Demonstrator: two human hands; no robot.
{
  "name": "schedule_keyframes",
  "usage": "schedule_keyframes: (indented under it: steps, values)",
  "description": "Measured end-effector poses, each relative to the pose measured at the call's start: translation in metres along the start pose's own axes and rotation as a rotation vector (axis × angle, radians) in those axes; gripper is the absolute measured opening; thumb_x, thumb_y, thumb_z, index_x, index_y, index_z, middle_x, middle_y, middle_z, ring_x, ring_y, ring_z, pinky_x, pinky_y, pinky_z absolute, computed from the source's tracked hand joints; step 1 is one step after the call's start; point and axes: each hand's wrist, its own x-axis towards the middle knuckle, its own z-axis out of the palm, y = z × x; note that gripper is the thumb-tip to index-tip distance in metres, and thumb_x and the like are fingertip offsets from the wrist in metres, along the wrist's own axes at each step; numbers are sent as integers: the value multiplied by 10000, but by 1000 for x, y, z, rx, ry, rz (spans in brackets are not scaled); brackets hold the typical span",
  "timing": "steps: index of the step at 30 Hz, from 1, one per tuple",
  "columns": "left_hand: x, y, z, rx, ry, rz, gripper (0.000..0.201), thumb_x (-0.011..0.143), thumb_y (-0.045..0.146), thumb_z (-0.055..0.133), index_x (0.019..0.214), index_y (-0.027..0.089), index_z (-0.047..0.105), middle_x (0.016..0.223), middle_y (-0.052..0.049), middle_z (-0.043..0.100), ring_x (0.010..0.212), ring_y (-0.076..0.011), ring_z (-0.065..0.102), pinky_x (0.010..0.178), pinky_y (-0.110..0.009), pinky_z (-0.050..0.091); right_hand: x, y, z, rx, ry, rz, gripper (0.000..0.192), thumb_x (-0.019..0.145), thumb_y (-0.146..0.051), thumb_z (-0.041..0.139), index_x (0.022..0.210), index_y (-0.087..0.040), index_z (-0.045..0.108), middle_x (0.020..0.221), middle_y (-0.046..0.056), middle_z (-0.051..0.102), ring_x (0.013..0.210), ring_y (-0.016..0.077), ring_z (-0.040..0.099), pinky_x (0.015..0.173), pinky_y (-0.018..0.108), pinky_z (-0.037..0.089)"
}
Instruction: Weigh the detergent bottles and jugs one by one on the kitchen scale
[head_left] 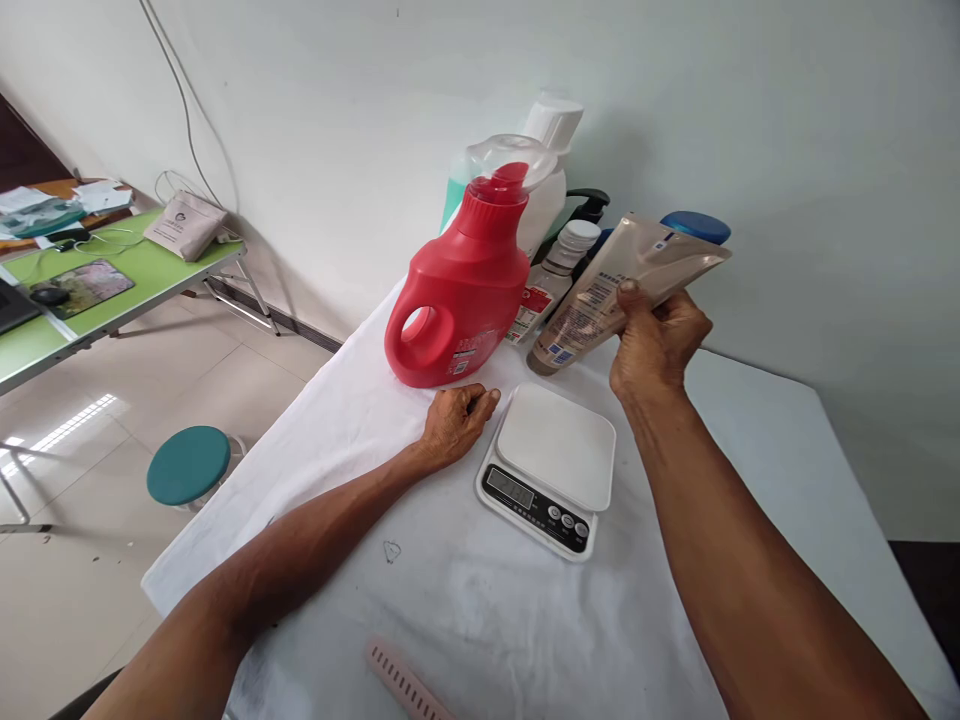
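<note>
1. My right hand (656,340): clamped on glossy beige plastic squeeze tube (592,300), tilted, beyond white square digital scale (556,445).
2. Tube's low end perhaps touching white-clothed bench (465,600); can't tell.
3. My left hand (457,425): fingers curled together, just beside scale.

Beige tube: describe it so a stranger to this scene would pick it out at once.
On the white-clothed table, find the red jug. Right of it in the picture, past the white-capped bottle, the right hand holds the beige tube. Unlike its neighbours, it widens to a broad, flattened end at the top.
</note>
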Motion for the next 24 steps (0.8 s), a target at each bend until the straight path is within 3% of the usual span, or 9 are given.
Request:
schedule_keyframes:
  steps: [4, 7, 9, 11, 13, 14, 19, 22, 24]
  values:
    - [0, -2, 0, -13, 2, 10, 444, 998, 455, 460, 639, 196, 432, 597, 33, 431, 581, -108, 381, 610, -293, 278, -5, -4, -3, -23, 3, 25, 330, 659, -412, 804, 770, -188, 588, 731, -33, 567, 737, 161, 559, 738, 346, 534]
    - [0, -3, 0, 18, -6, 26, 441, 1009, 443, 446, 642, 201, 410, 602, 32, 425, 586, -111, 379, 615, -296, 273, -13, -10, -15, -119, 9, -2, 503, 607, -482, 867, 930, -203, 602, 952, 50, 658, 899, 251, 647, 872, 480, 559]
    - [-2, -2, -1, 69, -16, 51, 436, 1012, 435, 453, 648, 205, 387, 610, 30, 426, 595, -115, 370, 620, -299, 267, -23, -21, -27, -289, 62, -156, 701, 571, -528, 895, 1112, -227, 565, 1192, 130, 616, 1054, 332, 640, 917, 581, 542]
    - [-5, 2, -1, 118, -37, 78, 416, 1007, 425, 480, 664, 206, 391, 619, 30, 435, 605, -119, 368, 628, -299, 268, -37, -39, -37, -437, 99, -447, 777, 637, -570, 865, 1255, -265, 506, 1324, 164, 530, 1200, 387, 577, 921, 631, 532]
    - [-9, 12, -1, 125, -64, 93, 372, 996, 412, 512, 697, 206, 430, 635, 32, 463, 616, -121, 384, 636, -292, 282, -56, -65, -39, -452, 37, -701, 614, 776, -546, 778, 1280, -312, 516, 1299, 136, 549, 1257, 389, 549, 901, 618, 548]
    - [-11, 20, -2, 109, -77, 97, 347, 992, 406, 523, 717, 207, 452, 645, 32, 479, 620, -121, 395, 639, -287, 292, -66, -79, -37, -412, 6, -748, 502, 821, -496, 753, 1243, -323, 545, 1253, 119, 578, 1227, 374, 576, 883, 596, 562]
    - [-24, 72, -29, -96, -27, 146, 391, 1004, 404, 503, 678, 205, 419, 619, 32, 407, 592, -109, 369, 600, -289, 297, -102, -131, -10, 21, -58, -394, 102, 905, -351, 685, 969, -296, 627, 993, 48, 677, 915, 264, 708, 910, 546, 581]
    - [-27, 98, -64, -212, 227, 201, 423, 1018, 439, 493, 681, 208, 384, 643, 28, 380, 609, -108, 370, 601, -280, 325, -101, -130, 6, 162, -111, -185, 149, 860, -372, 713, 938, -266, 642, 930, 27, 709, 875, 242, 721, 947, 545, 587]
    - [-24, 104, -87, -180, 463, 231, 386, 1015, 458, 526, 737, 207, 432, 711, 15, 456, 674, -118, 429, 653, -269, 381, -92, -119, 16, 171, -218, -76, 352, 777, -445, 808, 1030, -254, 653, 1078, 49, 730, 1038, 258, 724, 1033, 546, 567]
